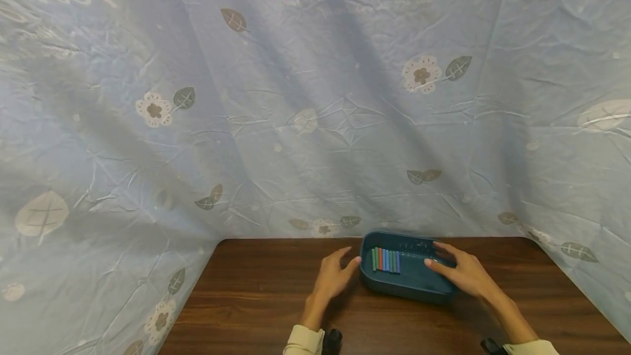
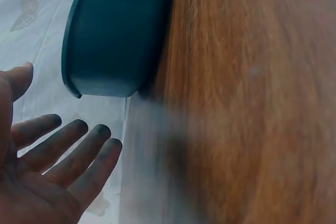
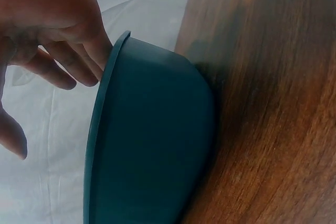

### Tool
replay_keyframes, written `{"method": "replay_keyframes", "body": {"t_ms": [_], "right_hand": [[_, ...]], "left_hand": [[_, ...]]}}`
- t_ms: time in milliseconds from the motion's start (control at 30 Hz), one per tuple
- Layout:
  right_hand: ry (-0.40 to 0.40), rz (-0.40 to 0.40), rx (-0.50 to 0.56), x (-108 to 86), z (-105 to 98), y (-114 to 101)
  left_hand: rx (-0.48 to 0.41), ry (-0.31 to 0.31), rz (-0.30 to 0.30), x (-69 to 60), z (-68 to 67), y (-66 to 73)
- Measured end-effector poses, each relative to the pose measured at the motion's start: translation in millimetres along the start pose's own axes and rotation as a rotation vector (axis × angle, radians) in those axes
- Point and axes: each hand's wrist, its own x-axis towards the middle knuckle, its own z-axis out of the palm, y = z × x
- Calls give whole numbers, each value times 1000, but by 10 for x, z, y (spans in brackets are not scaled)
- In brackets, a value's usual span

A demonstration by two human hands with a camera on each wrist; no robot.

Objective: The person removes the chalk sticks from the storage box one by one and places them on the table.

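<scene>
A dark teal rectangular tub (image 1: 419,280) with rounded corners stands on the wooden table. Inside its left half, several thin sticks (image 1: 386,261) lie side by side in green, orange-red and blue; their material is unclear. Beside the tub's left end is my left hand (image 1: 332,277), fingers spread; the left wrist view shows its palm (image 2: 47,187) holding nothing, apart from the tub wall. My right hand (image 1: 467,274) reaches over the tub's right end, thumb above the inside. In the right wrist view its loosely extended fingers (image 3: 65,64) are at the rim, gripping nothing.
The brown wooden table (image 1: 246,295) ends at the back against a pale blue curtain (image 1: 315,169) printed with leaves and flowers. That curtain also hangs along both sides. Dark wrist devices (image 1: 332,339) sit by the cream sleeves (image 1: 304,339).
</scene>
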Motion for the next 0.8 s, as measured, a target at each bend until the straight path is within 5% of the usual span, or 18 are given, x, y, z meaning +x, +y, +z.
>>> {"method": "replay_keyframes", "body": {"t_ms": [433, 800], "right_hand": [[-34, 5, 76, 72, 89, 44], [-69, 28, 143, 142, 127, -2]], "left_hand": [[-142, -9, -23, 8, 167, -47], [-165, -2, -45, 26, 264, -72]]}}
